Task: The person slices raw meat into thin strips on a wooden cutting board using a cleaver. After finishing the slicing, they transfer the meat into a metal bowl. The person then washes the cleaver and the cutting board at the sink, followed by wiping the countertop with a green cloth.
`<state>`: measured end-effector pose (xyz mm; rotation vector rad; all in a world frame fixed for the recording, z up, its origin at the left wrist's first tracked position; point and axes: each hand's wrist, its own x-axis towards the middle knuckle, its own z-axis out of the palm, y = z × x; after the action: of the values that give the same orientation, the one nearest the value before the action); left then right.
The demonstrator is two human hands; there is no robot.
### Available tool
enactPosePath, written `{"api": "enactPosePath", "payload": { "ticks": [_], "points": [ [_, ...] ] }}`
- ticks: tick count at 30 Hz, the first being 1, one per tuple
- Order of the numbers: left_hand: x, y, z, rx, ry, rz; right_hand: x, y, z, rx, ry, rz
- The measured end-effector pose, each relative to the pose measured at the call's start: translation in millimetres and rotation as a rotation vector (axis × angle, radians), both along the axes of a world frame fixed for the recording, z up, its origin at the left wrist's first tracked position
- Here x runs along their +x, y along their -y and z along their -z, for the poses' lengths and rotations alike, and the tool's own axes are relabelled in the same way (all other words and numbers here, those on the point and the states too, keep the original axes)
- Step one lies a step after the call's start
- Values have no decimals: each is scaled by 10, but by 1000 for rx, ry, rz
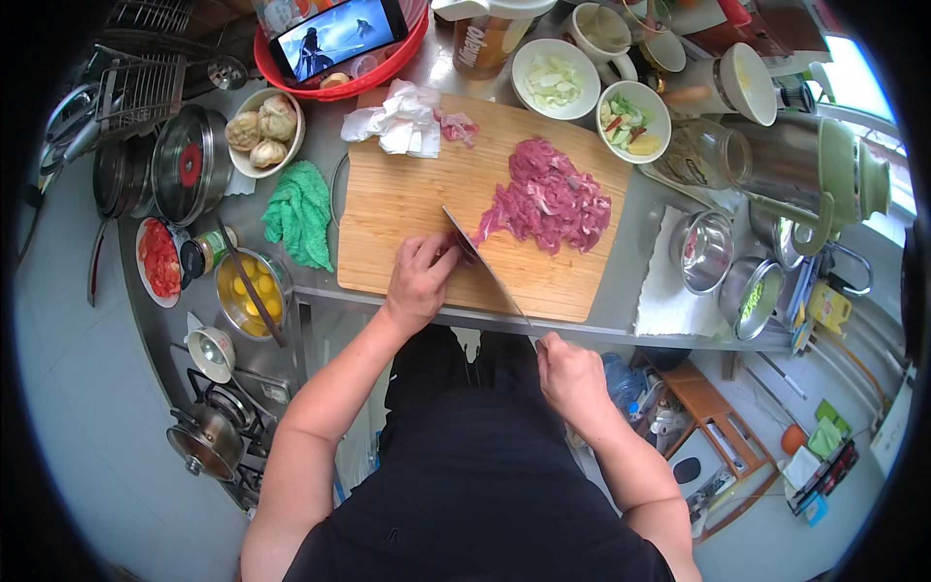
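Note:
My right hand grips a kitchen knife by its handle, just past the front edge of the wooden cutting board. The blade slants across the board, tip pointing away and to the left. Against its left side, my left hand holds a piece of raw meat down with bent fingers, which hide most of it. To the right of the blade lies a heap of sliced raw meat. Crumpled white paper and a small meat scrap are at the board's far left.
A green cloth lies left of the board, near a bowl of egg yolks with chopsticks across it. Bowls of sliced vegetables stand behind. Metal bowls are at right. A phone rests on a red basket.

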<state>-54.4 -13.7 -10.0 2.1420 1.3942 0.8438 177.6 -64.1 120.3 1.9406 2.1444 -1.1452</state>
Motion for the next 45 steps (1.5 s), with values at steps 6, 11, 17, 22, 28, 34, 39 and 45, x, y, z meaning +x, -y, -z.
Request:
{"api": "enactPosePath", "payload": {
  "ticks": [6, 11, 17, 22, 28, 34, 39, 45],
  "points": [
    [-82, 45, 57, 11, 6, 0, -129, -248, 204, 23, -12, -8],
    [-94, 49, 45, 50, -38, -61, 188, -259, 123, -17, -30, 72],
    [-86, 21, -11, 32, -5, -87, 418, -156, 168, -175, -139, 280],
    [-50, 2, -152, -41, -56, -116, 273, -125, -88, -8, -81, 190],
    [131, -131, -177, 17, -36, -58, 27, 45, -5, 30, 0, -9],
    [136, -80, -70, -64, 45, -51, -279, -244, 146, 1, 21, -40],
    [94, -42, -165, -38, 24, -62, -45, -280, 230, 11, 32, -3],
    [-41, 57, -76, -94, 96, -129, 620, -326, 106, -131, -92, 319]
  ]
}}
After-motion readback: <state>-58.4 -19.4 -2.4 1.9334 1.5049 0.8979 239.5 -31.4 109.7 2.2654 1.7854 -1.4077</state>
